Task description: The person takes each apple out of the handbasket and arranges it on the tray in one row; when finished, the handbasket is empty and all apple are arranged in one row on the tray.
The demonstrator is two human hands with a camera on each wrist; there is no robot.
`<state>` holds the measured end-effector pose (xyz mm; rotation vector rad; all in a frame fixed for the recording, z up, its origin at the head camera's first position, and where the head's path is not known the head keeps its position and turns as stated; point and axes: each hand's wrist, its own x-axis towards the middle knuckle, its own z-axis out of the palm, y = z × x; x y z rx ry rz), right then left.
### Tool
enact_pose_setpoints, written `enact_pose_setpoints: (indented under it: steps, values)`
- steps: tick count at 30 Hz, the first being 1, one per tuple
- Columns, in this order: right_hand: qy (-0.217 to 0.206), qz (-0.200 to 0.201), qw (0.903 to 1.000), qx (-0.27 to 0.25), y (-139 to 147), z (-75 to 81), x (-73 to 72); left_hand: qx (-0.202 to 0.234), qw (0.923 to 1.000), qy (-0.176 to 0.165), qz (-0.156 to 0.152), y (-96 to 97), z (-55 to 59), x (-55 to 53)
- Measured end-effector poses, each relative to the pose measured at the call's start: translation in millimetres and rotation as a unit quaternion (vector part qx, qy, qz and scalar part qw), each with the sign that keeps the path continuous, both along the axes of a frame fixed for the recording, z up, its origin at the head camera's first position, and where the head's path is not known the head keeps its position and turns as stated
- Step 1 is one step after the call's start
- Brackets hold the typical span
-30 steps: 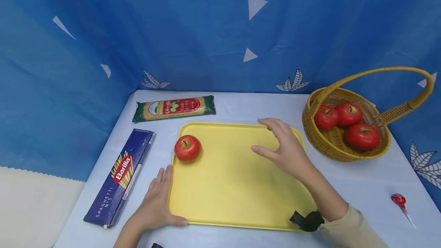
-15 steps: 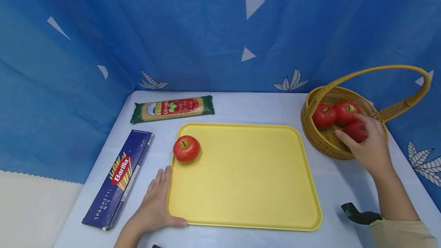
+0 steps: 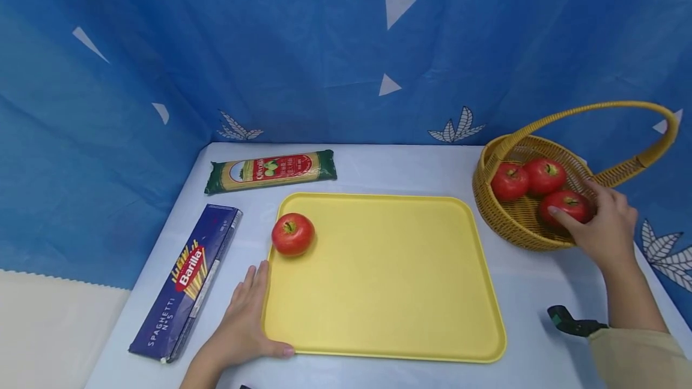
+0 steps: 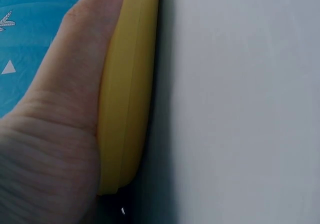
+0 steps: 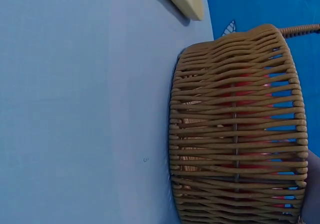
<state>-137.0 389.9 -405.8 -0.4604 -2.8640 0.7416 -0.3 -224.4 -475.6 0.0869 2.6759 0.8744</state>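
My left hand (image 3: 240,320) rests at the near left corner of a yellow tray (image 3: 384,293), straight fingers along its left side and thumb along its front edge. The left wrist view shows the thumb (image 4: 80,49) against the tray's outer wall (image 4: 130,84). One red apple (image 3: 292,234) sits on the tray at the far left. On the right, my right hand (image 3: 608,227) reaches into a wicker basket (image 3: 508,230) and grips an apple (image 3: 567,208) between thumb and fingers. Two more apples (image 3: 545,176) lie beside it. The basket's wall hides most of that hand in the right wrist view.
A blue spaghetti box (image 3: 186,284) lies left of the tray. Behind the tray is a green-ended pasta packet (image 3: 270,171). The basket's tall handle (image 3: 611,107) arches over its opening. A blue curtain (image 3: 324,47) hangs behind the table.
My right hand has moved from above the tray to the basket, then shifted right around the nearest apple. The lollipop at the right is now out of sight. My left hand has stayed put.
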Motion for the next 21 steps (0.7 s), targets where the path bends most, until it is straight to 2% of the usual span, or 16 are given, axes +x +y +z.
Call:
enact_pose_setpoints:
  steps: [5,15,21]
  values:
    - [-0.014,0.011,0.9998,0.010,0.1,0.5,-6.0,0.000,1.0000,0.004,0.000,0.1,0.3,0.3]
    - [-0.085,0.015,0.9949,0.052,1.4,-0.1,-13.2,-0.001,1.0000,0.007,-0.001,1.1,2.6,0.5]
    - [-0.106,0.018,0.9919,0.068,1.7,0.5,-16.5,-0.003,0.9999,0.012,-0.005,2.0,5.7,0.1]
